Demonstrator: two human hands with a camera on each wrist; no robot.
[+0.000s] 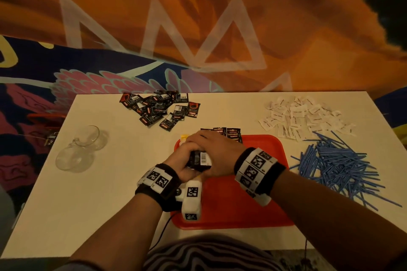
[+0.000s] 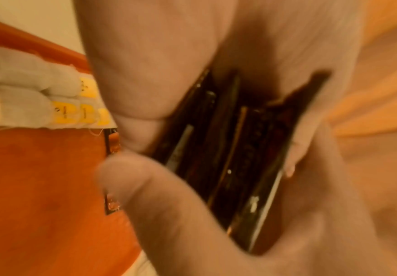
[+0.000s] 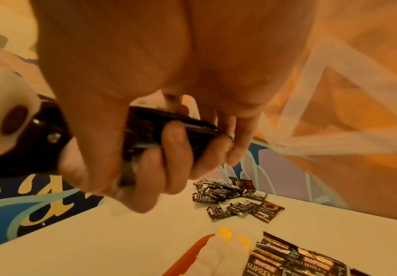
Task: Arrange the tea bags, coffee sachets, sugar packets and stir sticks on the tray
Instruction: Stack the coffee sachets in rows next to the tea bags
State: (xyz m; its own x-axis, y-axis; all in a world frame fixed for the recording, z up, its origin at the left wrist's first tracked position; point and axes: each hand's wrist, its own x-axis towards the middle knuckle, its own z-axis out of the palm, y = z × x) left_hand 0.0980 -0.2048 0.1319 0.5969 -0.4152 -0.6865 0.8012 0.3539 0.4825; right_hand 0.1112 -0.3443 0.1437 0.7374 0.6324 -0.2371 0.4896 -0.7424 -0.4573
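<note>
Glossy black sachets (image 1: 199,158) are being squared into a stack between both hands above the near-left part of the red tray (image 1: 259,185), and that slick foil is the likely trouble — if either grip is loosening while the edges are being tapped level, the middle packets could be sliding out and scattering over the row of sachets (image 1: 226,133) lying along the tray's far edge, or knocking the tea bags (image 2: 39,97) lined up at its far-left corner. The left hand (image 1: 184,160) is gripping the stack from below, fingers (image 3: 176,149) curled round it and thumb pressing its side. The right hand (image 1: 217,150) is curving over the top, fingers bent down on the far edge, so both are clamping the same bundle. Waiting on the table are the loose sachet pile (image 1: 160,109), sugar packets (image 1: 301,119) and blue sticks (image 1: 337,165) — none of the last two on the tray yet.
</note>
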